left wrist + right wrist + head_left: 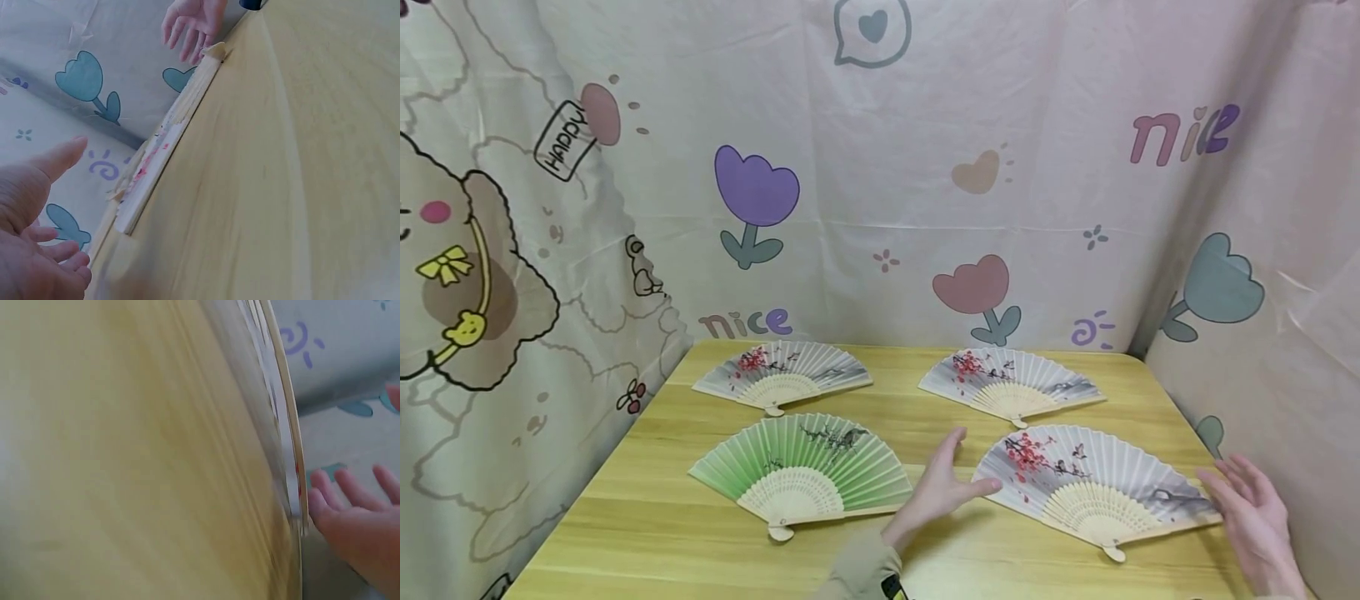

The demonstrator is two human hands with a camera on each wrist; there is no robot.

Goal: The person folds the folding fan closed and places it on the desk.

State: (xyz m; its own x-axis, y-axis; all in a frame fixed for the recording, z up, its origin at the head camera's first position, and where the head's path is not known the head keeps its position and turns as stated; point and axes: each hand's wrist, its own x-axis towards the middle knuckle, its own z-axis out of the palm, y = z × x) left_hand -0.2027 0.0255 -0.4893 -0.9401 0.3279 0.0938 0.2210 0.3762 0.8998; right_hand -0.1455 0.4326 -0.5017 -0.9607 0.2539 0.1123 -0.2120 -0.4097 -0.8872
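A front-right folding fan lies spread on the table, white and grey with red blossoms and a pale slatted base. At its left tip is my left hand, thumb and fingers spread wide, the thumb tip overlapping the fan's edge in the head view. Beside its right tip, my right hand has loosely extended fingers right at the end of the outer rib. In the right wrist view those fingers show just beyond the fan's rib. The left wrist view has the fan edge-on, low over the wood.
A green fan lies spread left of my left hand. Behind stand two more blossom fans in a row, one at back left and one at back right. Printed cloth hangs around the wooden table on three sides.
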